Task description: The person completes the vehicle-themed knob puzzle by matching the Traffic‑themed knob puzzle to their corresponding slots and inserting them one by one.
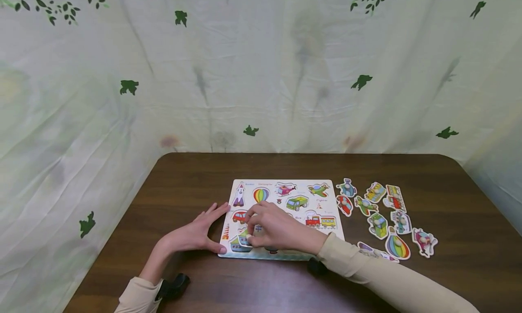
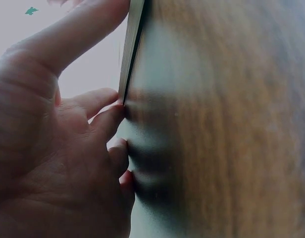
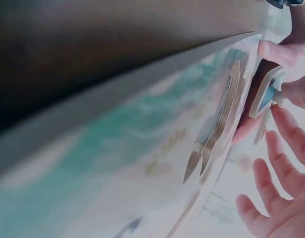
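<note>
Now | my right hand [image 1: 277, 229] pinches the puzzle piece [image 3: 268, 96] by its knob [image 3: 278, 97], over the board [image 1: 291, 256], near left corner | left hand [image 1: 193, 235] spread along left edge | likely light, stiff, smooth; knob's my best hold.

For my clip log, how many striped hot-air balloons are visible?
2: one balloon picture on the puzzle board, just beyond the right hand; one balloon piece on the table, right of the board. The hand may hide more.
</note>
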{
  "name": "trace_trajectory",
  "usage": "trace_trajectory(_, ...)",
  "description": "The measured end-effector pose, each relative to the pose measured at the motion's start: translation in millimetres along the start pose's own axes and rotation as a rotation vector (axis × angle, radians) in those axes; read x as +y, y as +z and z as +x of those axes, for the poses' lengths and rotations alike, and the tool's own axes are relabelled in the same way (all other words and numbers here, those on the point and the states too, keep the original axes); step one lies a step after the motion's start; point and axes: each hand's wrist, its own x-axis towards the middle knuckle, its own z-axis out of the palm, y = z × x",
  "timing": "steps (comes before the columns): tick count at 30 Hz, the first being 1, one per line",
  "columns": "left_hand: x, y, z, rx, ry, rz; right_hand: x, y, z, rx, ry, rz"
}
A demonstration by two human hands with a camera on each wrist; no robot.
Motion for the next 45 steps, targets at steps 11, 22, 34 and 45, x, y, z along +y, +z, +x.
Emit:
trace_trajectory(11,0.5,-1.6,1.2,0.004,0.012,0.018,-3,10,16.7,-0.089,0.018,-0.030)
trace_trajectory(22,1.1,-0.8,1.3,0.006,0.025,0.024,-8,18,24.9,-0.118,0.036,-0.078)
trace_trajectory(34,2.2,-0.9,1.4,0.006,0.013,0.025,-6,21,20.7,-0.118,0.139,-0.012)
trace_trajectory(45,0.6,-1.6,0.1,0.014,0.014,0.020,-8,16,8.9,-0.116,0.212,0.060)
